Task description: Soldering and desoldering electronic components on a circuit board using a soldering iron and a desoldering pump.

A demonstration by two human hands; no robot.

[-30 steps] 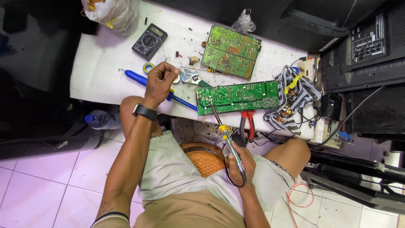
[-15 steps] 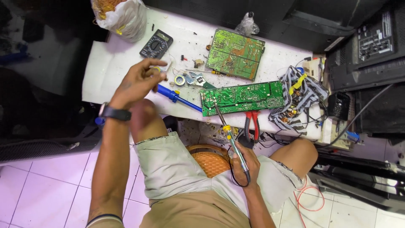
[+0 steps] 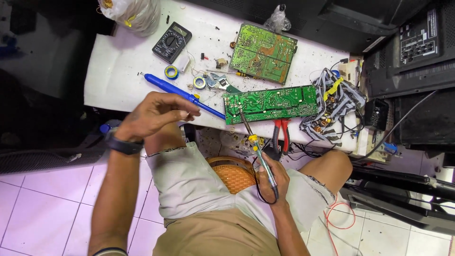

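Note:
My right hand [image 3: 271, 179] grips a soldering iron [image 3: 258, 150] whose tip rests on a long green circuit board [image 3: 270, 103] at the white table's [image 3: 118, 76] near edge. My left hand [image 3: 154, 114], with a black watch on the wrist, hovers above my left knee near the table edge, its fingers pinched together; whether it holds anything I cannot make out. A blue desoldering pump [image 3: 182, 95] lies on the table just beyond that hand.
A second green board [image 3: 263, 53], a black multimeter [image 3: 171, 42], solder rolls [image 3: 171, 72], red-handled pliers [image 3: 280, 133] and a bundle of wires [image 3: 332, 106] lie on the table. A plastic bag [image 3: 132, 14] sits at the far left. Dark electronics casings [image 3: 412, 47] stand right. An orange woven stool [image 3: 234, 173] is under me.
My left hand has drawn back from the table's middle toward my left knee. The view has shifted. The right hand keeps the soldering iron on the board.

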